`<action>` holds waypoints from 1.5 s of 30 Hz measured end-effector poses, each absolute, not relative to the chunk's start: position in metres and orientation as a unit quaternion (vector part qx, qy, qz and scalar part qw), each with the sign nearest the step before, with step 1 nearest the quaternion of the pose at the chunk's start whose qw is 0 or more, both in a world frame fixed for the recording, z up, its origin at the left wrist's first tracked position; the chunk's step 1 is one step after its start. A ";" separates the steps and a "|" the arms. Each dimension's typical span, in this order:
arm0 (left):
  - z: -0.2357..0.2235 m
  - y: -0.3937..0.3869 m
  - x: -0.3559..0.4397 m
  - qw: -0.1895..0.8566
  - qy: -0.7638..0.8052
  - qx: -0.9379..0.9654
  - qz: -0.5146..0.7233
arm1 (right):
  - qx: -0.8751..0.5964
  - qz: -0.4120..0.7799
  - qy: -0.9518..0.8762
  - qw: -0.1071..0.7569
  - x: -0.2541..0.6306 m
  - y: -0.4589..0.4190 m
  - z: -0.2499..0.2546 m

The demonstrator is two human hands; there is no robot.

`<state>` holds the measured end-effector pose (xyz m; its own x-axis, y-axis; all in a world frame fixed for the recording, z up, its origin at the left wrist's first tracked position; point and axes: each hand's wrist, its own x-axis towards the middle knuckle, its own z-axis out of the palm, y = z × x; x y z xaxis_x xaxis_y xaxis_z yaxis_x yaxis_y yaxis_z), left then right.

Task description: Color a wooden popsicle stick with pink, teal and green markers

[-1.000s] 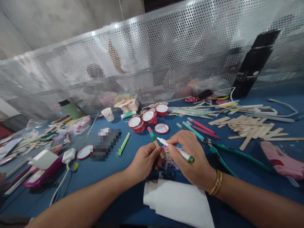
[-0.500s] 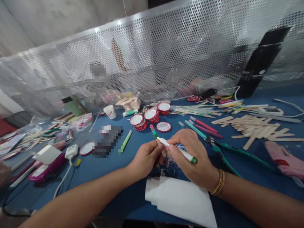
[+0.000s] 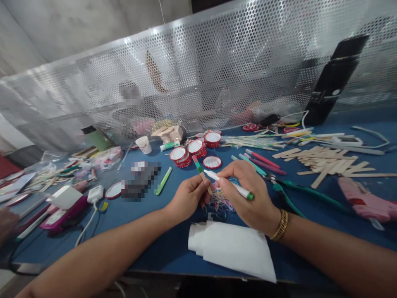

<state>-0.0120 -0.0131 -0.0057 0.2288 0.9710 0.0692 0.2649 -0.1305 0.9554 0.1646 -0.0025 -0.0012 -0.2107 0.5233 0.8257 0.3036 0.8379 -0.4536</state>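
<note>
Between the fingers and thumb of my left hand [image 3: 190,196] is a flat wooden craft stick [image 3: 198,166], tilted upward, its upper part coloured in red, teal and green bands. My right hand [image 3: 245,194] grips a white marker [image 3: 231,186] with a green end like a pen. The marker's tip points left, close to the green band on the stick; whether it touches I cannot tell. Below and behind the hands lies a tangle of coloured threads [image 3: 221,203]. A white folded sheet [image 3: 231,250] rests on the table nearer to me.
Green-handled pliers [image 3: 288,194] and a pink glue gun [image 3: 366,200] lie to the right, before a pile of bare craft sticks [image 3: 328,163]. Red-rimmed round tins [image 3: 180,156] stand ahead. A perforated metal screen [image 3: 198,78] runs along the back. Another person's hand [image 3: 8,223] shows at far left.
Half a second ago the marker tip overlapped the stick's green band; now it sits slightly to the right of it. Both hands keep their grips. The view has shifted a little.
</note>
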 end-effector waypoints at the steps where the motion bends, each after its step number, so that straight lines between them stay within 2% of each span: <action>1: -0.006 -0.013 -0.012 0.455 0.483 0.635 0.397 | -0.267 0.096 -0.771 0.570 0.164 -0.003 -0.002; 14: -0.012 -0.017 -0.011 0.479 0.449 0.610 0.444 | -0.270 0.116 -0.765 0.573 0.160 -0.007 -0.003; 32: -0.007 -0.018 -0.010 0.439 0.481 0.634 0.417 | -0.254 0.092 -0.777 0.569 0.162 -0.003 -0.004; 45: -0.009 -0.016 -0.009 0.454 0.481 0.620 0.424 | -0.257 0.091 -0.774 0.572 0.163 -0.005 -0.002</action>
